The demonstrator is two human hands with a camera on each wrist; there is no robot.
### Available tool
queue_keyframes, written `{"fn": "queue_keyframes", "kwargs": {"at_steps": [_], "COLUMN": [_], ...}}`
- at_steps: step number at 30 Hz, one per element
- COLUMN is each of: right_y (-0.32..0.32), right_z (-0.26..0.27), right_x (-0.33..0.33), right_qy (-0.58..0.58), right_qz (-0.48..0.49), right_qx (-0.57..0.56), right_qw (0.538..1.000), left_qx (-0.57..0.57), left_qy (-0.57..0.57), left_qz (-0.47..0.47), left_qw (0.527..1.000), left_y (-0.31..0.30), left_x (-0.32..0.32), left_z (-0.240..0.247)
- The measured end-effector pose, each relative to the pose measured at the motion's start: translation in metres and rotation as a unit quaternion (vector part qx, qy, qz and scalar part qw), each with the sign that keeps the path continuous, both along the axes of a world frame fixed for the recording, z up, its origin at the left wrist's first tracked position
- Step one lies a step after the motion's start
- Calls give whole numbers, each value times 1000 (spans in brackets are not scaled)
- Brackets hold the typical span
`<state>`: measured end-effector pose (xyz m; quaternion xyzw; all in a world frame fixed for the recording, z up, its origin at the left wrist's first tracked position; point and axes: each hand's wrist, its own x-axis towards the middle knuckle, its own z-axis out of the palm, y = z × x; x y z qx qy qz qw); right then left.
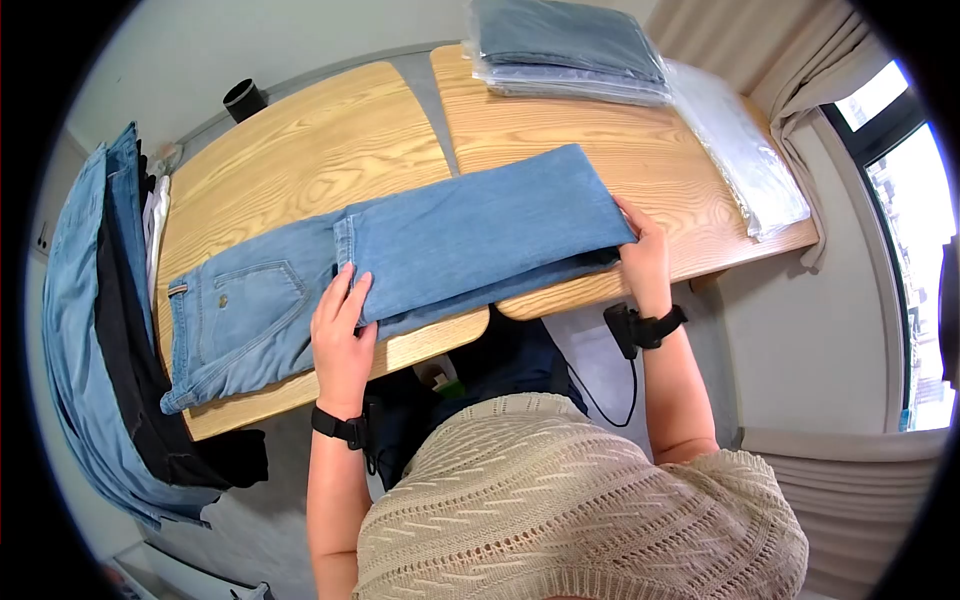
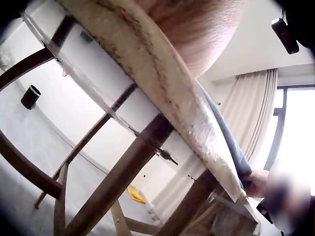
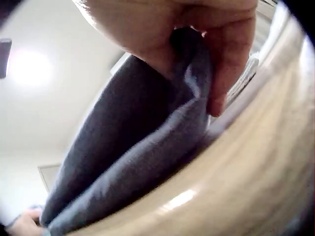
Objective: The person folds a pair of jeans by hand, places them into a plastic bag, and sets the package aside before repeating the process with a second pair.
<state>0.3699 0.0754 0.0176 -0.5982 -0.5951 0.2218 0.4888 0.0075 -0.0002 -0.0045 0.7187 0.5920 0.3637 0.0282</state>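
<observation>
A pair of light blue jeans (image 1: 470,235) lies across the wooden table (image 1: 300,140), its legs folded back over toward the waist. My left hand (image 1: 345,320) rests flat on the hem edge near the seat, fingers straight. At the folded end by the table's near edge, my right hand (image 1: 640,250) grips the denim. In the right wrist view its thumb and fingers (image 3: 197,29) pinch the fold of the jeans (image 3: 133,142) just above the tabletop (image 3: 236,187). The left wrist view looks up along the table's underside (image 2: 147,59), with the jeans' edge (image 2: 226,137) and my right hand (image 2: 257,183) far off.
Folded jeans in clear plastic bags (image 1: 565,45) are stacked at the table's far side, with flat plastic bags (image 1: 735,145) to their right. More jeans and dark garments (image 1: 90,300) hang at the left. A black cup (image 1: 243,98) stands at the far left; curtains (image 1: 800,60) hang at the right.
</observation>
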Motion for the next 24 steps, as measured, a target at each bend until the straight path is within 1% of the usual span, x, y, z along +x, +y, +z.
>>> {"fn": "queue_keyframes", "kwargs": {"at_steps": [1,2,4,5,6,7,8,9,11,12,14,15,16,17,18,19,21,22,24], "right_y": [-7,-11,-15,-12,-10,-8,-5,-6,-6,-2,7,6,3,-2,-10,-14,-20,-21,-23], "right_z": [3,1,-7,-7,-7,-7,-12,-8,3,0,-9,-9,-9,-9,-3,-3,-6,-12,-15], "right_x": [-1,1,2,4,8,14,23,22,17,18,19,18,16,12,3,1,1,2,5], "right_qy": [-97,-98,-255,-252,-100,55,90,91,200,200,136,138,-54,-241,-237,-236,-268,-280,-279], "right_qz": [-27,-28,-79,-79,-55,-31,44,41,97,97,85,88,70,48,27,31,5,-9,-12], "right_qx": [45,42,97,97,0,-97,-78,-80,-110,-110,-92,-93,-21,52,57,56,95,48,44], "right_qw": [994,994,959,960,993,993,992,992,969,969,983,982,996,968,970,970,959,959,959], "left_qx": [-2,-5,-9,-14,-21,-23,-26,-29,-31,-31,-33,-37,-38,-11,16,15,-27,-5,-14], "left_qy": [-1,-7,-9,-11,-15,-14,-24,-34,-32,-29,-35,-39,-39,-47,-55,-54,-30,6,11], "left_qz": [-1,-1,-2,1,4,4,4,3,4,11,10,11,15,24,33,36,52,43,39], "left_qw": [1000,1000,1000,1000,1000,1000,999,999,999,999,999,998,998,999,998,998,998,999,999], "left_y": [0,0,0,1,1,1,0,1,1,1,3,3,3,5,6,5,4,5,5], "left_x": [2,4,5,6,6,7,7,7,7,7,9,9,8,7,6,6,7,9,13], "left_z": [0,0,1,2,3,4,4,5,3,2,3,4,3,3,3,4,8,7,8]}}
